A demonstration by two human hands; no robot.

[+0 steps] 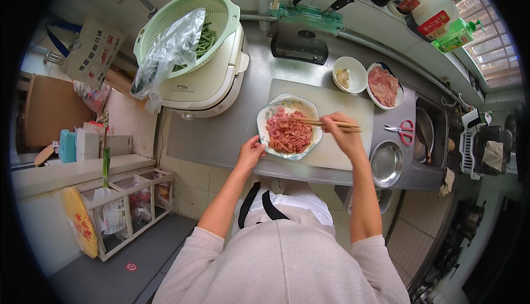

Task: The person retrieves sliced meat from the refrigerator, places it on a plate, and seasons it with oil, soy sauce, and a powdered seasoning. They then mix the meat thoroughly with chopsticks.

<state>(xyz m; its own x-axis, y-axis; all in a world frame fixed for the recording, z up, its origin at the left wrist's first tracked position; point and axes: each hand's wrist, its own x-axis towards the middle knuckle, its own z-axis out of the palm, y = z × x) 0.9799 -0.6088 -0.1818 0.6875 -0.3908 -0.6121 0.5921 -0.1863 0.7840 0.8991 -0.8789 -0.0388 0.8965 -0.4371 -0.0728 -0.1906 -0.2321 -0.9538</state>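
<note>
Strips of raw meat lie heaped in a white patterned bowl with an angular rim. The bowl rests on a pale cutting board. At its lower left rim, my left hand grips the edge with thumb and fingers. My right hand holds a pair of wooden chopsticks from the right side, slightly blurred. Their tips touch the upper part of the meat. Beyond the board stand a white bowl with some chopped pale pieces and a dish of sliced raw meat.
Red-handled scissors and a metal bowl lie to the right, before the sink. A green colander with green beans sits on a white appliance at left. Behind stands a knife rack; bottles line the ledge.
</note>
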